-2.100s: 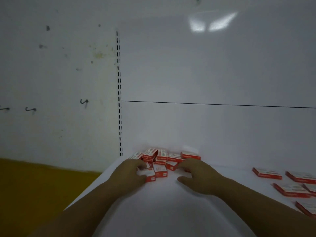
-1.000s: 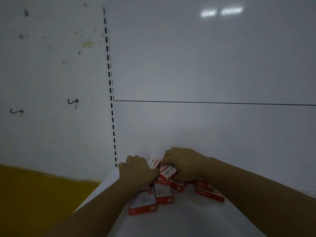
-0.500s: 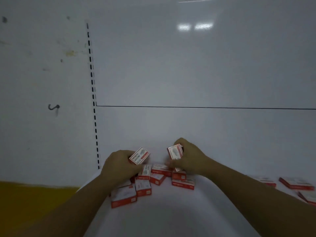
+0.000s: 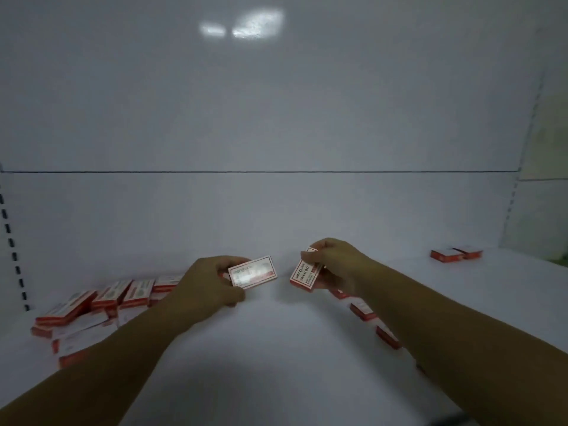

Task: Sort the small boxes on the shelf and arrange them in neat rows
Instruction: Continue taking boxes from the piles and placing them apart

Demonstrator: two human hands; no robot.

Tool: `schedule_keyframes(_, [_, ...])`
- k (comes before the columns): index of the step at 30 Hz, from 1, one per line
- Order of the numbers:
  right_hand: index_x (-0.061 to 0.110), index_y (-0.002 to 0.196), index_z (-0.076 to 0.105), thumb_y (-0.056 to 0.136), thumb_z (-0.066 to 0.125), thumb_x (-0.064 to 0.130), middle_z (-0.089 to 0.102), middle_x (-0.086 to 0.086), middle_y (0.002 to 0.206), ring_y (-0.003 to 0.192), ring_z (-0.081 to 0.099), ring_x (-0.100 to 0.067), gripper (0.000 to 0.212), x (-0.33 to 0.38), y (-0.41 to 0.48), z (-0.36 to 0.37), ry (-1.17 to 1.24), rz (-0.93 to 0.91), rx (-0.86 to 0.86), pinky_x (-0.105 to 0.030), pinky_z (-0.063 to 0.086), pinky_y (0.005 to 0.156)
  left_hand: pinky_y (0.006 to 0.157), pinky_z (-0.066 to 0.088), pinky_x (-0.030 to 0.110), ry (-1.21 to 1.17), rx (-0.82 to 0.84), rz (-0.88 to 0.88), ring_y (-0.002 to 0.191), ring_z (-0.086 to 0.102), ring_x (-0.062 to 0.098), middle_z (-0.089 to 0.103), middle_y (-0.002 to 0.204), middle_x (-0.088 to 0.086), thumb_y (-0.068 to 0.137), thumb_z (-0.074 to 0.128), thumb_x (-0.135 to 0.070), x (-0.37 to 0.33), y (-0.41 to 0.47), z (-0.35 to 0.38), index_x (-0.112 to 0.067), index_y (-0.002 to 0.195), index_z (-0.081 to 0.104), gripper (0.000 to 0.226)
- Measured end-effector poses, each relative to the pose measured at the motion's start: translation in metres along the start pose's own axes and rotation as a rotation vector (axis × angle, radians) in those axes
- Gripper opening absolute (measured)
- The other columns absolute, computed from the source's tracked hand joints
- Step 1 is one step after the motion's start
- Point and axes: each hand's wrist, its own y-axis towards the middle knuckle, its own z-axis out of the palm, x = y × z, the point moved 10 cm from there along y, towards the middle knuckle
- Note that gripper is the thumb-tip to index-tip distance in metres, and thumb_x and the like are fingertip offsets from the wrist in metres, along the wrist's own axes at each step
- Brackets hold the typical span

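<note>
My left hand [image 4: 206,284] grips a small red-and-white box [image 4: 253,271], lifted above the white shelf [image 4: 261,348] with its printed face toward me. My right hand [image 4: 336,265] grips a second small red-and-white box [image 4: 305,275], tilted on end. A loose heap of several like boxes [image 4: 101,302] lies at the shelf's left end, partly hidden by my left forearm. Under my right forearm a few more boxes [image 4: 362,310] lie flat, mostly covered.
Two boxes [image 4: 455,253] sit at the far right of the shelf by the back wall. A slotted upright rail [image 4: 12,250] runs along the left edge, another rail [image 4: 511,204] at the right. The white back panel [image 4: 261,210] rises behind.
Both hands have carried their boxes to the right, away from the heap, which now lies at my left. The view has swung right, showing the shelf's right end.
</note>
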Motion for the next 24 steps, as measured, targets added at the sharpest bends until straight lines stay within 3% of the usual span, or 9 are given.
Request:
schedule_keyframes(3, [0.013,0.099,0.054,0.086,0.062,0.006,0.065,-0.014,0.082,0.061,0.068,-0.020,0.016,0.001,-0.014,-0.039,0.022,-0.025,-0.036,-0.029,0.055,0.052,0.050,0.052,0.021,0.047,0.032,0.014,0.057,0.064,0.006,0.071,0.076,-0.013,0.062,0.066,0.013,-0.014,-0.005,0.029,-0.022,0.097,0.068,0.050])
schedule_keyframes(10, [0.010,0.085,0.069,0.085,0.065,0.013,0.070,-0.008,0.075,0.053,0.063,-0.009,0.005,0.008,-0.041,-0.124,-0.085,-0.094,-0.037,-0.018,0.048,0.046,0.060,0.056,0.023,0.167,0.133,0.074,0.065,0.069,0.014,0.070,0.084,-0.008,0.071,0.074,-0.008,-0.069,-0.019,0.105,-0.034,0.101,0.064,0.042])
schedule_keyframes(16, [0.014,0.093,0.069,0.087,0.063,0.015,0.073,-0.006,0.084,0.072,0.070,-0.014,0.008,-0.004,-0.061,-0.200,-0.045,-0.062,0.042,-0.020,0.053,0.054,0.058,0.055,0.019,0.192,0.109,0.100,0.069,0.069,0.011,0.070,0.085,-0.016,0.078,0.069,-0.017,-0.117,-0.029,0.170,-0.039,0.103,0.060,0.034])
schedule_keyframes(20, [0.003,0.098,0.066,0.081,0.066,0.001,0.073,-0.013,0.090,0.081,0.071,-0.021,0.017,-0.016,-0.076,-0.226,0.082,-0.007,0.175,-0.021,0.055,0.059,0.059,0.053,0.018,0.256,0.053,0.070,0.074,0.068,0.010,0.068,0.092,-0.012,0.081,0.067,-0.022,-0.129,-0.033,0.199,-0.034,0.107,0.058,0.029])
schedule_keyframes(24, [0.002,0.099,0.065,0.070,0.065,-0.018,0.072,-0.014,0.094,0.086,0.070,-0.023,0.035,-0.024,-0.079,-0.245,-0.021,-0.019,0.199,-0.024,0.056,0.065,0.055,0.048,0.014,0.285,0.034,0.039,0.075,0.066,0.008,0.067,0.090,-0.012,0.080,0.067,-0.026,-0.131,-0.034,0.217,-0.036,0.098,0.056,0.023])
